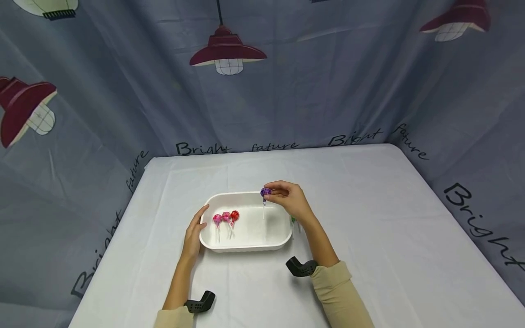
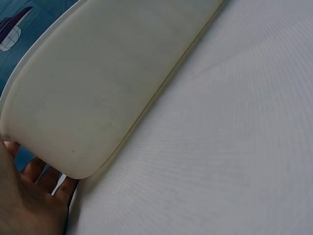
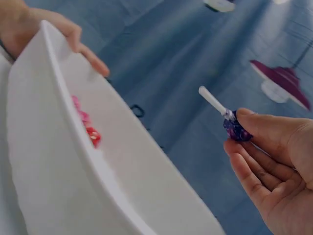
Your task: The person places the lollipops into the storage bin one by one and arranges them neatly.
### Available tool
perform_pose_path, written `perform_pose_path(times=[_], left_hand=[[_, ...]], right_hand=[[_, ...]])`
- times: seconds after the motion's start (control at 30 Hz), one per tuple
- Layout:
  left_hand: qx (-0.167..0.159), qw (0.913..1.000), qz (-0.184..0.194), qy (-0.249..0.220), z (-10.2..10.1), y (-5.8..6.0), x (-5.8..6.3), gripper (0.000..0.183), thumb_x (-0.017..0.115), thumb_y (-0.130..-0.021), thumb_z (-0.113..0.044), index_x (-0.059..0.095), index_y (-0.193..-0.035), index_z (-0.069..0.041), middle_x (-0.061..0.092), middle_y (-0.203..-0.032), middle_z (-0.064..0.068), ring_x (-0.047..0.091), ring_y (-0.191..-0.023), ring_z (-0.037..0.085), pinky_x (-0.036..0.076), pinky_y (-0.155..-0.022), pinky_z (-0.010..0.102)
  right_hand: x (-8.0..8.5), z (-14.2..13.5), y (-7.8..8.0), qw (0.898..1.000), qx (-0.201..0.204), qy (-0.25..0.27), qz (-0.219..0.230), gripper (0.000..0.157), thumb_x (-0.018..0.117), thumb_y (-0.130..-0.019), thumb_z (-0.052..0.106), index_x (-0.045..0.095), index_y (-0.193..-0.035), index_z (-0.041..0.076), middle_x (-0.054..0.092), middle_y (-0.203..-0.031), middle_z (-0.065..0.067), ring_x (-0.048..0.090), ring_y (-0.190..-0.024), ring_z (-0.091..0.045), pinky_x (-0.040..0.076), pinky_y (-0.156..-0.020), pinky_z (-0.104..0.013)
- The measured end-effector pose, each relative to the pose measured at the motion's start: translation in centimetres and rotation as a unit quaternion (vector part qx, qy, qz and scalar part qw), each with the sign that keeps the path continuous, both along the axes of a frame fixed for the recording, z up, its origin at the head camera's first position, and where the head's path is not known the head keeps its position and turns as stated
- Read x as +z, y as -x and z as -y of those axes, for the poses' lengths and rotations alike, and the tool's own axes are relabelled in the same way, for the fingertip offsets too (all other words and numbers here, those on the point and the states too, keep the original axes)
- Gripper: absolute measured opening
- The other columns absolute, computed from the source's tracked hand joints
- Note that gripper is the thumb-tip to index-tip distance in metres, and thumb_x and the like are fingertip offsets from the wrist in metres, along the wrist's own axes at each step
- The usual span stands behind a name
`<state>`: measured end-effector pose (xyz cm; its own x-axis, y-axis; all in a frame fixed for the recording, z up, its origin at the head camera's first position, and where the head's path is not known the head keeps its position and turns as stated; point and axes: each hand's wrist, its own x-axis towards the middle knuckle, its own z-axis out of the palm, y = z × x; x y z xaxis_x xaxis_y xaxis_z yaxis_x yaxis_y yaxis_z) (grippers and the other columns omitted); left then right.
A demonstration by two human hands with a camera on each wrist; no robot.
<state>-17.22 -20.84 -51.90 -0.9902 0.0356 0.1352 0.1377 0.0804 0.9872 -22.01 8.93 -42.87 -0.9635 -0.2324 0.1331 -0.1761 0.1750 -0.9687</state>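
In the head view, a white tray (image 1: 246,248) stands on the table. My left hand (image 1: 193,234) rests on the tray's left end, fingers fairly straight, with the thumb and index finger at the rim. Over the right part of the tray, my right hand (image 1: 287,198) pinches a purple-wrapped lollipop (image 1: 265,192) by its candy head, its white stick pointing down. The right wrist view shows this lollipop (image 3: 237,131) between thumb and fingertips. Inside the tray's left half lie two pink lollipops (image 1: 217,219) and a red lollipop (image 1: 234,215).
Just outside the tray's right end, a green-wrapped lollipop (image 1: 293,220) shows partly, with white sticks beside it; my right forearm and the tray cover the rest. A white cloth covers the table (image 1: 369,218). Grey curtains (image 1: 307,91) with printed lamps hang behind and at both sides.
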Motion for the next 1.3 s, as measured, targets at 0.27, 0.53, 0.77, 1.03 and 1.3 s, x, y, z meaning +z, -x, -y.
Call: perform_pose_path(times=[0.27, 0.53, 0.77, 1.03, 1.3], left_hand=[[0.017, 0.9998, 0.005, 0.007, 0.0, -0.1, -1.0, 0.051, 0.033, -0.092, -0.006, 0.043, -0.139, -0.023, 0.028, -0.149, -0.003, 0.013, -0.138, 0.009, 0.009, -0.112, 0.032], [0.013, 0.9999, -0.007, 0.005, 0.1, 0.0, -0.7, 0.051, 0.033, -0.092, -0.005, 0.041, -0.140, -0.019, 0.028, -0.149, 0.000, 0.012, -0.139, 0.013, 0.009, -0.112, 0.032], [0.010, 0.9999, -0.009, 0.007, 0.0, 0.2, -0.7, 0.051, 0.033, -0.092, -0.005, 0.041, -0.140, -0.021, 0.027, -0.149, 0.000, 0.012, -0.138, 0.012, 0.009, -0.112, 0.033], [0.011, 0.9999, 0.004, 0.006, -0.1, -0.1, -0.4, 0.051, 0.033, -0.092, -0.004, 0.041, -0.140, -0.020, 0.026, -0.150, 0.001, 0.012, -0.138, 0.012, 0.008, -0.112, 0.033], [0.012, 0.9999, -0.006, 0.004, 0.1, 0.2, -0.8, 0.052, 0.034, -0.091, -0.004, 0.041, -0.140, -0.019, 0.028, -0.149, 0.000, 0.012, -0.138, 0.013, 0.008, -0.112, 0.032]], right_hand=[[-1.0, 3.1, 1.0, 0.999, 0.021, -0.005, 0.031, 0.035, 0.073, -0.078, 0.013, 0.065, -0.110, 0.002, 0.065, -0.100, -0.013, 0.062, -0.089, -0.022, 0.053, -0.075, -0.025], [-1.4, 5.2, 1.7, 0.999, 0.019, -0.010, 0.045, 0.028, 0.072, -0.078, 0.009, 0.067, -0.105, 0.003, 0.067, -0.092, -0.009, 0.063, -0.084, -0.017, 0.053, -0.073, -0.026], [-2.3, 6.2, 1.8, 0.997, 0.015, -0.029, 0.076, 0.027, 0.072, -0.078, 0.010, 0.067, -0.104, 0.004, 0.068, -0.088, -0.006, 0.063, -0.079, -0.014, 0.051, -0.072, -0.025], [-3.5, 7.1, 1.7, 0.995, 0.022, -0.032, 0.094, 0.028, 0.071, -0.077, 0.001, 0.066, -0.103, -0.004, 0.067, -0.092, -0.015, 0.064, -0.078, -0.015, 0.053, -0.072, -0.027], [-3.8, 7.4, 2.1, 0.990, 0.010, -0.116, 0.073, 0.026, 0.074, -0.073, 0.002, 0.068, -0.098, 0.000, 0.067, -0.086, -0.009, 0.061, -0.072, -0.014, 0.050, -0.065, -0.024]])
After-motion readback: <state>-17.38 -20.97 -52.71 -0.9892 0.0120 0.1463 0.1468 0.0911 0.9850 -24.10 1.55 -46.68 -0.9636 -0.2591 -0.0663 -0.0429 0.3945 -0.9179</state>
